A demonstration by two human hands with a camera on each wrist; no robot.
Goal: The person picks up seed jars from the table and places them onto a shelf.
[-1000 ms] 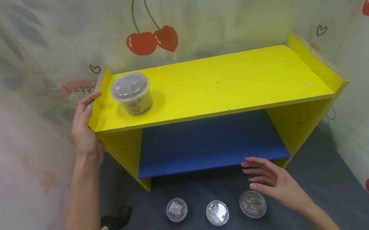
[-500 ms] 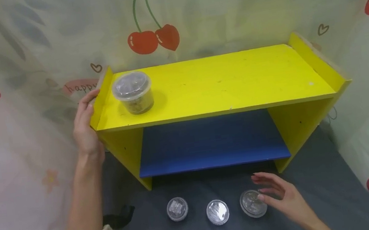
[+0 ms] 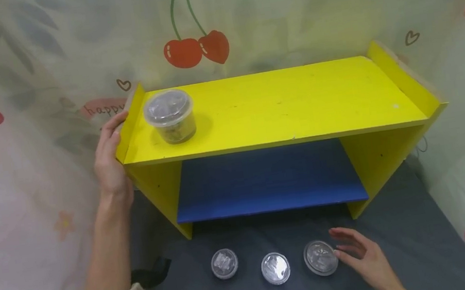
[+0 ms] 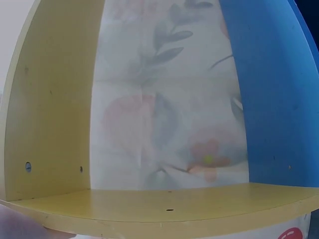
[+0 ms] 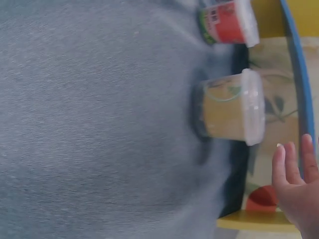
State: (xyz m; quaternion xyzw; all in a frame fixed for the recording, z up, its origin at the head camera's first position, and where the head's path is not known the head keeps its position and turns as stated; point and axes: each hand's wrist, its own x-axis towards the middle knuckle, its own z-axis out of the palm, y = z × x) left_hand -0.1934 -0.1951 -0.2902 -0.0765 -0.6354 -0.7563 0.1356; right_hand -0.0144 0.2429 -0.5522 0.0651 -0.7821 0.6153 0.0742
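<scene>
My left hand [image 3: 110, 163] grips the left side panel of a yellow and blue shelf [image 3: 289, 103], fingers over its edge. Only a bit of it shows at the bottom left of the left wrist view. My right hand [image 3: 363, 255] hovers by the floor, thumb and fingers spread beside a clear lidded tub [image 3: 320, 258]. In the right wrist view the tub [image 5: 224, 112] stands with its white lid facing right, and the fingers are apart from it. Another lidded tub [image 3: 174, 123] with dark contents sits on the shelf's top left.
Several lidded tubs, among them one [image 3: 224, 263] and a middle one [image 3: 275, 268], stand on the dark cloth [image 3: 181, 289] before the shelf. A black object [image 3: 151, 273] lies near my left forearm. Cherry-printed curtain [image 3: 286, 15] hangs behind and at the sides.
My right hand has come down from near the blue board to the right side of the tub. The left hand stays on the shelf; the view has shifted slightly.
</scene>
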